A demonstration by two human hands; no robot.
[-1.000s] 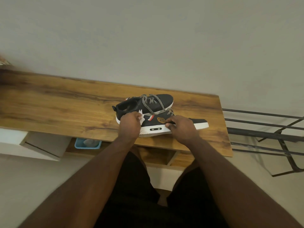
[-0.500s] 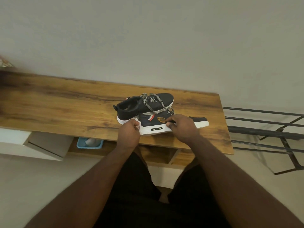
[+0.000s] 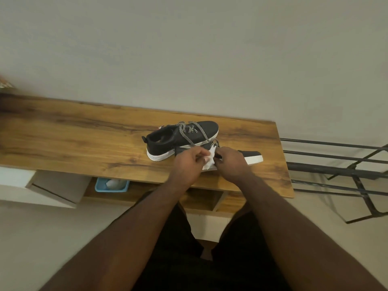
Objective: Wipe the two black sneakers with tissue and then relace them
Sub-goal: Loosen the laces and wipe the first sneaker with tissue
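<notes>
Two black sneakers with white soles lie side by side on a wooden tabletop. The far sneaker shows its open collar and loose black-and-white laces. The near sneaker is mostly hidden behind my hands; only its toe and white sole show at the right. My left hand pinches a crumpled white tissue against the near sneaker's side. My right hand grips the near sneaker's upper just right of the tissue.
A blue tray with something pale in it sits on a shelf under the tabletop. A white drawer unit stands at the lower left. A black metal rack stands to the right of the table. The wall is right behind.
My left hand has slid right along the near sneaker with the tissue, from the heel side to beside my right hand. The right hand has kept its hold.
</notes>
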